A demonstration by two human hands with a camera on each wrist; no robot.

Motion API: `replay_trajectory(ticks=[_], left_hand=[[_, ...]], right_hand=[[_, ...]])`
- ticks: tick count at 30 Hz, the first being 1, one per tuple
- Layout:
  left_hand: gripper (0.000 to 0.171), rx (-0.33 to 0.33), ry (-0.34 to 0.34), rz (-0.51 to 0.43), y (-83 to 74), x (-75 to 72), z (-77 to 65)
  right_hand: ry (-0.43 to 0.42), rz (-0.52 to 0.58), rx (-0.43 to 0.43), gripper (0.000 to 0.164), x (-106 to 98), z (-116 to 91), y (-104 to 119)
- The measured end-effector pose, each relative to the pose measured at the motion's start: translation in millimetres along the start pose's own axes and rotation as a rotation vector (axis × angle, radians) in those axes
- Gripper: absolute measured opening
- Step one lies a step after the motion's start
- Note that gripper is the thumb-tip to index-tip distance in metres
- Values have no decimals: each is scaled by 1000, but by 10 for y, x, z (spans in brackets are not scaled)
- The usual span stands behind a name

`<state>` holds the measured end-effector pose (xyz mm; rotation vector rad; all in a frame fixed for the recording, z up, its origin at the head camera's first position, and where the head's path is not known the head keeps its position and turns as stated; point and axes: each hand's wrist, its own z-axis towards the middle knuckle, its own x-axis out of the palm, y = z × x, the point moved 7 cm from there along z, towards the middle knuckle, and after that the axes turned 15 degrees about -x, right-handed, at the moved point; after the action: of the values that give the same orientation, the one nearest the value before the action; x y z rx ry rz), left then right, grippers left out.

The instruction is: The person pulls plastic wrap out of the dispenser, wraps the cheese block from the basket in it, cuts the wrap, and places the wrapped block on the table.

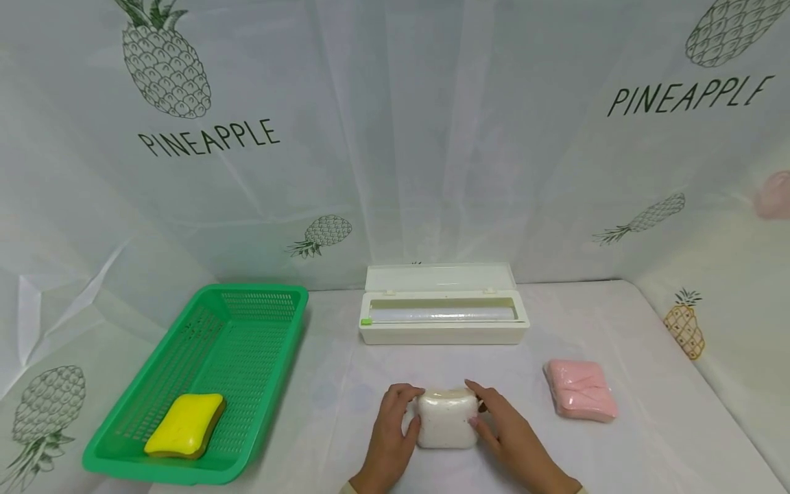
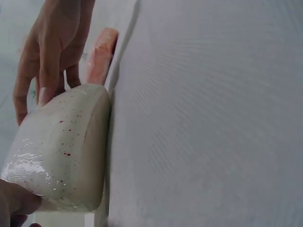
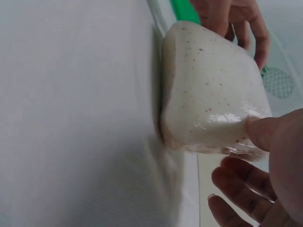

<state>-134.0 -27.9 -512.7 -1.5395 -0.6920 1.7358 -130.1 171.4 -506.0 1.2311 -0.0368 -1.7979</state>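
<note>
A white, red-speckled sponge [image 1: 447,420] in shiny clear film lies flat on the table in front of me. My left hand [image 1: 390,427] holds its left side, with the thumb at the near part and the fingers at the far corner. On the opposite side my right hand [image 1: 509,436] holds it, thumb against the film and index finger at the far right corner. In the right wrist view, the right thumb [image 3: 262,132] presses the film, while the other fingers are spread below. Loose, crumpled film shows along that end of the sponge [image 3: 218,94].
Behind the hands stands a white cling film dispenser [image 1: 444,335], its lid raised and a roll inside. A pink film-wrapped sponge [image 1: 580,390] lies to the right. At left, a green basket [image 1: 265,418] holds a yellow sponge [image 1: 185,422]. Pineapple-print cloth [image 1: 432,137] hangs behind.
</note>
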Motion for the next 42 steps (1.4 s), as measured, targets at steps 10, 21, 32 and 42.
replay_trajectory(ticks=[10, 21, 32, 42], left_hand=[[61, 48, 91, 187, 62, 99, -6], [84, 80, 132, 415, 58, 256, 27], [85, 85, 102, 477, -135, 461, 184], [83, 146, 67, 544, -296, 769, 440]], right_hand=[[136, -96, 0, 85, 129, -66, 61], [158, -148, -72, 87, 184, -58, 54], [122, -251, -45, 83, 24, -97, -131], [76, -320, -25, 80, -200, -98, -345]])
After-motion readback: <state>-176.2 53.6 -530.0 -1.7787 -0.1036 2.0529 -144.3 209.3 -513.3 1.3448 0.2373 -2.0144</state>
